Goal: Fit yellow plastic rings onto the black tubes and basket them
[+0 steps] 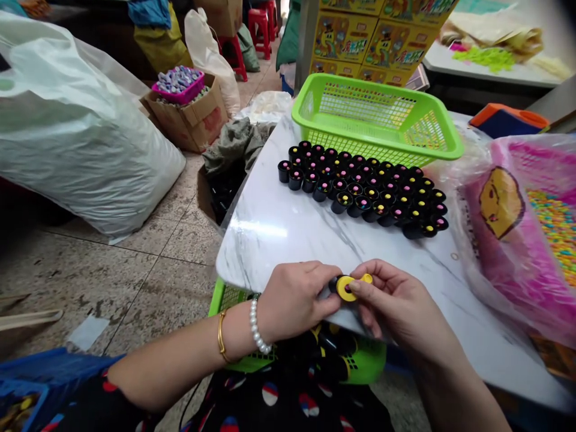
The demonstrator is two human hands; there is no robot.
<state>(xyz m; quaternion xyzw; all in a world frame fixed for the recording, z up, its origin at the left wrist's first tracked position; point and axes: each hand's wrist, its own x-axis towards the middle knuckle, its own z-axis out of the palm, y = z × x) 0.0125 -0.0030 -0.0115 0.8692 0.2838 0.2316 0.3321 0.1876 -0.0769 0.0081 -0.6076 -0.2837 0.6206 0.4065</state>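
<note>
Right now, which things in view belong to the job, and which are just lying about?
Job: left hand, black cylinder, right hand, yellow lid, rows of black cylinders, lower green basket.
Lying about: upper green basket, white sack, pink printed bag, cardboard box.

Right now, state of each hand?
Left hand: closed, holding a small black cylinder.
Right hand: closed, pinching a yellow cap on it.

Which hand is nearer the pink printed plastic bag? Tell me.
Right. The right hand is left of the pink printed plastic bag, apart from it; the left hand is farther off.
</note>
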